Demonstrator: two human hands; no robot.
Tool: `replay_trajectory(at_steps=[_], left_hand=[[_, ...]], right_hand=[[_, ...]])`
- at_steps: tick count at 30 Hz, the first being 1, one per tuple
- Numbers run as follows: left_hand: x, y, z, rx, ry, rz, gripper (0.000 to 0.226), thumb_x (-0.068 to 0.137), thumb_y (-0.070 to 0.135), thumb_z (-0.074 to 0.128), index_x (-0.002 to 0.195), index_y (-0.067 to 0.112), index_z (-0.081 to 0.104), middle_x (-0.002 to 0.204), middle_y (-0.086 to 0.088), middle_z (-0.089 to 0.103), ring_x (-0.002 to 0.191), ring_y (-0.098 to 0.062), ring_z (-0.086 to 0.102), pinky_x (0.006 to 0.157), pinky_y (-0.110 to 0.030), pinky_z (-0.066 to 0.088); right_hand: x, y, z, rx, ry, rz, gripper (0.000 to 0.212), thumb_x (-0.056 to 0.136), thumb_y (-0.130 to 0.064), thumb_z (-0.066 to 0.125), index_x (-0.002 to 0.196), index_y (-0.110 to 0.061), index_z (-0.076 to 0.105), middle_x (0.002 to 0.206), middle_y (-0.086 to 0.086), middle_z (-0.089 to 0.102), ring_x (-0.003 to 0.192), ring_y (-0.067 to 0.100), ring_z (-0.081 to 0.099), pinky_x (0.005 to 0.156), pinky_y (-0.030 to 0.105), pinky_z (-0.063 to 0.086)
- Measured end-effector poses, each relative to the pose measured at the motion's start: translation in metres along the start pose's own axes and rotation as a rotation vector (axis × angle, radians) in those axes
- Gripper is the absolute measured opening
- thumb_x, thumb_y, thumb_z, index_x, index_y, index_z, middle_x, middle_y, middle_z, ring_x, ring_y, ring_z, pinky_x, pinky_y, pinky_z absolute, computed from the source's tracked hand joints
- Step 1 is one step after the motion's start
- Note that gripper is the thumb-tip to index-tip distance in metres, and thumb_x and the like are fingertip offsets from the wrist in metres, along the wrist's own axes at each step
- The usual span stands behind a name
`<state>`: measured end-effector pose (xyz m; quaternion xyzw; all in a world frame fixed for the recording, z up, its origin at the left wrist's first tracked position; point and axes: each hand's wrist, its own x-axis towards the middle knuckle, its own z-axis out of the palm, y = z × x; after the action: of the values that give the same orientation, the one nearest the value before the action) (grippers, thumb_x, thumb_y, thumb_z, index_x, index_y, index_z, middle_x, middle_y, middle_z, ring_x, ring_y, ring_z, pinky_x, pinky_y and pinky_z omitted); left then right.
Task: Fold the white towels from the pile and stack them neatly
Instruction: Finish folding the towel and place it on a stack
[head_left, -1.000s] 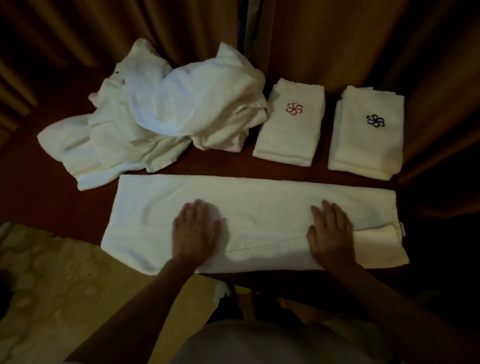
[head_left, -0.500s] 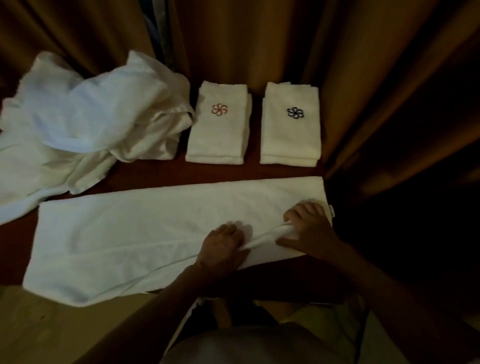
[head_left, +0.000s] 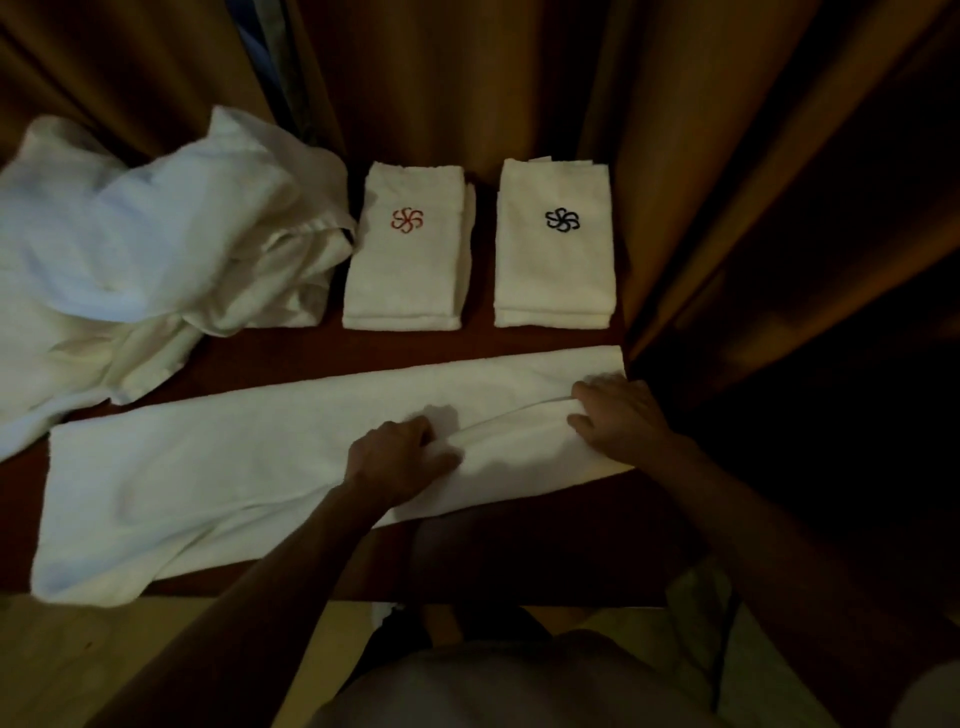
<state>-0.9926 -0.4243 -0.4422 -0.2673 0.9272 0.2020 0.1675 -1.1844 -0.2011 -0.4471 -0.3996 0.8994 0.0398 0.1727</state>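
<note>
A long white towel (head_left: 218, 478), folded lengthwise, lies across the dark red table (head_left: 291, 358). My left hand (head_left: 395, 457) sits near its middle, fingers curled round a raised fold of the cloth. My right hand (head_left: 618, 415) is at the towel's right end, thumb under and fingers over the same fold, pinching it. An unfolded pile of white towels (head_left: 145, 249) is heaped at the back left. Two folded stacks stand behind the long towel: one with a red emblem (head_left: 408, 249), one with a dark blue emblem (head_left: 556, 244).
Brown curtains (head_left: 675, 156) hang close behind and to the right of the table. The table's front edge runs just below the towel, whose left end overhangs it. Pale patterned floor (head_left: 78, 660) shows below left.
Both hands lay flat on the towel a second ago. They have slid to its right end and now pinch up a fold there. My view has swung to the right.
</note>
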Motion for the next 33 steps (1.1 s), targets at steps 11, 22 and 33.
replay_trajectory(at_steps=[11, 22, 33], left_hand=[[-0.017, -0.036, 0.003, -0.109, 0.042, 0.012, 0.039, 0.092, 0.05, 0.061, 0.113, 0.018, 0.063, 0.109, -0.007, 0.069, 0.099, -0.027, 0.064, 0.072, -0.03, 0.042], [-0.095, -0.189, -0.016, -0.104, 0.1, -0.162, 0.07, 0.07, 0.072, 0.046, 0.112, 0.021, 0.069, 0.101, -0.006, 0.074, 0.094, -0.029, 0.069, 0.078, -0.035, 0.051], [-0.101, -0.223, -0.013, -0.191, 0.198, -0.206, 0.027, 0.091, 0.047, 0.061, 0.1, 0.022, 0.069, 0.097, -0.002, 0.071, 0.089, -0.024, 0.066, 0.072, -0.032, 0.048]], right_hand=[[0.026, -0.15, -0.004, 0.12, -0.038, -0.435, 0.03, 0.094, -0.039, 0.056, 0.118, -0.021, 0.053, 0.117, 0.001, 0.049, 0.113, 0.023, 0.046, 0.09, 0.037, 0.034], [0.04, -0.148, -0.007, 0.087, -0.111, -0.385, 0.01, 0.098, -0.034, 0.046, 0.098, -0.024, 0.047, 0.097, -0.006, 0.049, 0.097, 0.018, 0.051, 0.081, 0.035, 0.038], [0.038, -0.312, -0.009, -0.05, -0.163, -0.609, 0.046, 0.094, -0.048, 0.052, 0.129, -0.019, 0.046, 0.125, 0.005, 0.048, 0.115, 0.026, 0.047, 0.094, 0.04, 0.038]])
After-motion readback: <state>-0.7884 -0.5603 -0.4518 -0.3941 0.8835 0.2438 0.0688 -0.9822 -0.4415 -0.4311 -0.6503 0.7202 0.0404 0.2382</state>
